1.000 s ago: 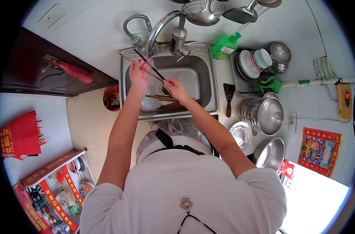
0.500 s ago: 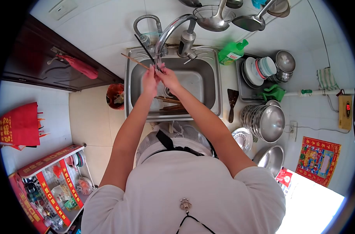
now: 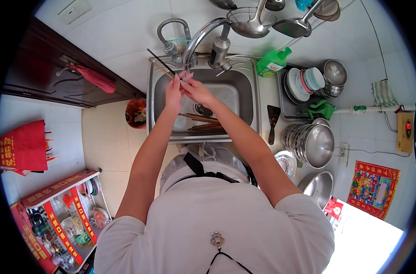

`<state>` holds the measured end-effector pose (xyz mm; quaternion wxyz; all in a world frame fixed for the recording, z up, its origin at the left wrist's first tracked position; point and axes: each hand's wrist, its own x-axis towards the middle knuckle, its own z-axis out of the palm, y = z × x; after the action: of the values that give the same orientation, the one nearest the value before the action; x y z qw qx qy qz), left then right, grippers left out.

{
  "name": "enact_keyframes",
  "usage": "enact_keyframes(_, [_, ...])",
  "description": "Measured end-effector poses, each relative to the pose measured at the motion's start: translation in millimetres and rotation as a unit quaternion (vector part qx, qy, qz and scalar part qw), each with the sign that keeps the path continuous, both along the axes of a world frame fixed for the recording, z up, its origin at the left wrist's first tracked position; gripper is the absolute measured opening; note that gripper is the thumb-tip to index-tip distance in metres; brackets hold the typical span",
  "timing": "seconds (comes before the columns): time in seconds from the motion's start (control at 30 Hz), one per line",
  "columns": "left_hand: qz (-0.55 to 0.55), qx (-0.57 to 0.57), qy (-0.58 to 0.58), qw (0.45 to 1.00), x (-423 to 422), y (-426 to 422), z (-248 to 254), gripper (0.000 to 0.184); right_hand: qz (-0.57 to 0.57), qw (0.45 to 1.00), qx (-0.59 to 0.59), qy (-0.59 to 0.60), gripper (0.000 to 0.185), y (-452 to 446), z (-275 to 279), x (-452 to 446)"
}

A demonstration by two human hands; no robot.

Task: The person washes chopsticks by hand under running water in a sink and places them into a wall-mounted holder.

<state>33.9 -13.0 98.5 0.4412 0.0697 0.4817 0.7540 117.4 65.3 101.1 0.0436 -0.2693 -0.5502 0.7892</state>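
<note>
Both hands meet under the curved faucet (image 3: 201, 33), where a thin stream of water falls on the fingers. My left hand (image 3: 173, 97) is closed round a black chopstick (image 3: 160, 60) and a brown chopstick (image 3: 161, 68), which stick out up and to the left. Against it, my right hand (image 3: 198, 91) is closed on their lower part; the fingers partly hide what lies between them. Below, several wooden chopsticks (image 3: 207, 125) lie loose in the metal sink (image 3: 256, 98), near the drain (image 3: 202, 109).
Right of the sink stand a green soap bottle (image 3: 272, 63), a spatula (image 3: 273, 123), stacked metal bowls (image 3: 318, 145) and a dish rack (image 3: 285, 107) with plates. Ladles (image 3: 250, 29) hang above. On the left are a dark door (image 3: 39, 68) and a floor bin (image 3: 136, 113).
The two held chopsticks have swung, their free ends now closer together and the black one pointing further left. Both hands stay under the water, nearly in place.
</note>
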Motion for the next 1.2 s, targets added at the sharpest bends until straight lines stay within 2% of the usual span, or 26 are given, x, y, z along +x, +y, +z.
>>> enact_keyframes(0.1, [-0.031, -0.041, -0.015, 0.999, -9.2, -7.7, -24.2, 0.026, -0.039, 0.997, 0.060, -0.022, 0.030, 3.1, -10.0, -3.7])
enact_keyframes(0.2, [-0.034, -0.039, 0.014, 0.999, -20.1, -8.4, -30.6, 0.024, -0.041, 0.994, 0.069, -0.070, 0.030, 4.6, -10.0, 1.2])
enact_keyframes(0.3, [0.023, -0.016, 0.006, 1.000, -19.2, -7.9, -12.8, 0.022, -0.005, 0.996, 0.085, -0.024, 0.030, -0.3, -7.7, 11.1])
enact_keyframes(0.4, [0.029, -0.002, 0.010, 1.000, -21.1, -9.5, -7.6, 0.022, 0.025, 0.994, 0.104, 0.025, 0.030, -0.4, -17.6, 18.9])
enact_keyframes(0.5, [0.030, 0.004, -0.003, 1.000, -16.1, -8.5, -11.9, 0.024, 0.013, 0.983, 0.178, 0.053, 0.029, -1.5, -22.6, 16.0])
enact_keyframes(0.6, [-0.024, -0.017, -0.014, 0.999, 0.5, -7.5, -10.4, 0.025, -0.003, 0.990, 0.138, 0.014, 0.028, -3.6, -4.6, 13.3])
enact_keyframes(0.7, [-0.019, -0.004, -0.029, 0.999, 5.4, -5.9, -2.3, 0.026, -0.020, 0.993, 0.119, 0.010, 0.028, -1.7, -9.0, 10.4])
enact_keyframes(0.8, [-0.026, -0.002, -0.036, 0.999, 2.3, -3.2, -0.9, 0.025, -0.063, 0.997, 0.046, 0.026, 0.028, -3.9, -15.1, 14.2])
enact_keyframes(0.9, [0.090, 0.032, -0.092, 0.991, -20.2, 7.4, -28.0, 0.028, -0.022, 0.986, 0.163, -0.001, 0.028, -4.5, -20.4, 35.3])
enact_keyframes(1.0, [0.158, 0.066, -0.131, 0.976, -48.4, 11.4, -23.9, 0.031, -0.019, 0.994, 0.107, -0.021, 0.029, -16.8, -19.3, 74.5])
enact_keyframes(1.13, [0.113, 0.058, -0.125, 0.984, -34.1, 17.8, -28.5, 0.032, -0.049, 0.995, 0.070, -0.044, 0.030, -21.8, -16.8, 98.6])
enact_keyframes(1.17, [0.082, 0.091, -0.115, 0.986, -24.7, 21.4, -39.4, 0.033, -0.063, 0.995, 0.063, -0.045, 0.030, -22.8, -17.5, 100.8])
enact_keyframes(1.2, [0.057, 0.077, -0.121, 0.988, -9.8, 23.4, -39.7, 0.034, -0.078, 0.994, 0.057, -0.047, 0.030, -24.6, -17.8, 104.5])
